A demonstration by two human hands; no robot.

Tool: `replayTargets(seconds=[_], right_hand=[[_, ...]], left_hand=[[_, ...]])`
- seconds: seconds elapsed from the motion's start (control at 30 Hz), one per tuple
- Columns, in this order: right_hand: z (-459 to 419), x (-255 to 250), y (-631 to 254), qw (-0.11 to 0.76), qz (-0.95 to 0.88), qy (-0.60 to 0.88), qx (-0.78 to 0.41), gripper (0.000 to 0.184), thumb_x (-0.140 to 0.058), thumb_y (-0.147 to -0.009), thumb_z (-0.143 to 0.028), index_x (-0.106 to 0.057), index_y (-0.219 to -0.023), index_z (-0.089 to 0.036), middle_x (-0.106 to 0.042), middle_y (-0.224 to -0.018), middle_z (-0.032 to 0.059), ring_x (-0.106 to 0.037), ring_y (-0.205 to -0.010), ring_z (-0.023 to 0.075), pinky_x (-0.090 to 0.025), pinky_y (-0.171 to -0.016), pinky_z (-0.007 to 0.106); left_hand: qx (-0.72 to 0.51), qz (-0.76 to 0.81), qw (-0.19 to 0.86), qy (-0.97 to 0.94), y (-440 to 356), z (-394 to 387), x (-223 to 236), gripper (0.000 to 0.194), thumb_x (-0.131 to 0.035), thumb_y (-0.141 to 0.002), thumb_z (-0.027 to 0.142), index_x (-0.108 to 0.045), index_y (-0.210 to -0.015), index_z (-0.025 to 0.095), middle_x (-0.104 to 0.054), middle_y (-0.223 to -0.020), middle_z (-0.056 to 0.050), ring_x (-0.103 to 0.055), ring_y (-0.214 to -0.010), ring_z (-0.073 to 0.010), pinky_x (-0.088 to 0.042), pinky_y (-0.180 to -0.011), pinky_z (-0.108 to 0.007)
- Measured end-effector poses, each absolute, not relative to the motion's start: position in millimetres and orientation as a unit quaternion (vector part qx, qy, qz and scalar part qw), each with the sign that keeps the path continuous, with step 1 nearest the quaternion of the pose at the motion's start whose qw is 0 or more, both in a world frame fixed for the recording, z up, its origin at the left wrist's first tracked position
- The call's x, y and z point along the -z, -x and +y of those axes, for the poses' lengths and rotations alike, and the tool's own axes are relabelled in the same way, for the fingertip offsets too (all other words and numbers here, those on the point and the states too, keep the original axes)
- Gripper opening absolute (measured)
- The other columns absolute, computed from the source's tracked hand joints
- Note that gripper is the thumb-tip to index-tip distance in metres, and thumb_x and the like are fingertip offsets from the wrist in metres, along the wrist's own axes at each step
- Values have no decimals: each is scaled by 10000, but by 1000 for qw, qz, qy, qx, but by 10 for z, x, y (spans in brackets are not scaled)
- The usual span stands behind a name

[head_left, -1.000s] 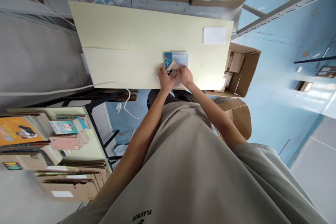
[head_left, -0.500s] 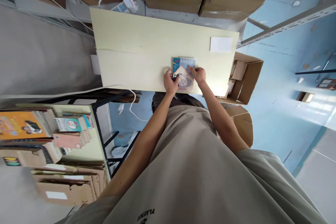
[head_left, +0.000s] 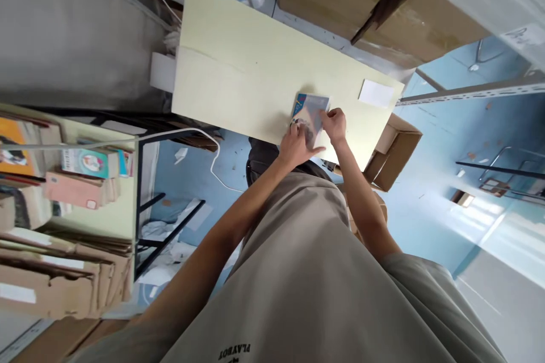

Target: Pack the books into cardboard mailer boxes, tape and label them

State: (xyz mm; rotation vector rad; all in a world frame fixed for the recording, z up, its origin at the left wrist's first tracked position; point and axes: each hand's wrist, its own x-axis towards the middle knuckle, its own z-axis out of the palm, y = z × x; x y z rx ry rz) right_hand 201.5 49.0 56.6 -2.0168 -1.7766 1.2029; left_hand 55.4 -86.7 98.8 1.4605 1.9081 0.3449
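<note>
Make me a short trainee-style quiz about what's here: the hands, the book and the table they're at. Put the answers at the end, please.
1. True or false: the fingers of the left hand touch the book.
2. What colour is the flat sheet lying on the table, to the right of the book?
a) red
b) white
c) green
3. Fill in the missing word: an open cardboard ____ shows past the table's right end.

Key:
1. True: they lie on its cover.
2. b, white.
3. Box.
</note>
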Motion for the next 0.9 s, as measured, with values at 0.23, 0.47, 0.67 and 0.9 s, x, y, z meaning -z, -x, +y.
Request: replayTargets(seconds=[0.23,0.47,0.67,0.9], right_hand=[[720,-1103,-1790,81,-815,475,-324,580,-646,-1108,-709,-657,-1465,-251,-676,-1503,176,-657,-1487,392,-531,-1261,703],[1527,-1376,-1196,-94,-882,232,-400,755,-991,-842,-765,-805,-1344,-232,-781,-1357,98,-720,-1350,409,-487,-1329,742],[1774,-939,-578,-108,-851,259,-444,738,-1061,-764,-692,-821,-1259,-200,-790,-1216,86,-727,-1171,332,-628,-1165,561],[1495,-336,-59,-100,-835,338,-422,599,-890,-892,-692,-837,-1194,-177,-800,-1075,76,-751,-1106,323,-621,-1124,531]], left_hand=[[-237,767,343,-488,-555,-1141,-947,725,-929,-920,326,-604,-1543,145,-693,-1519,-261,-688,-1434,-461,-586,-1232,-547],[-402,753,385,-352,-243,-1390,-712,333,-852,-988,284,-711,-1280,207,-788,-1269,-141,-796,-1124,-299,-675,-1027,-422],[-505,776,367,-91,-240,-1502,-448,289,-892,-1031,411,-696,-1122,219,-778,-1070,-90,-783,-958,-231,-670,-875,-344],[-503,769,394,-18,-36,-1555,-37,142,-661,-1128,364,-607,-1076,243,-759,-978,-83,-814,-864,-215,-701,-863,-378]])
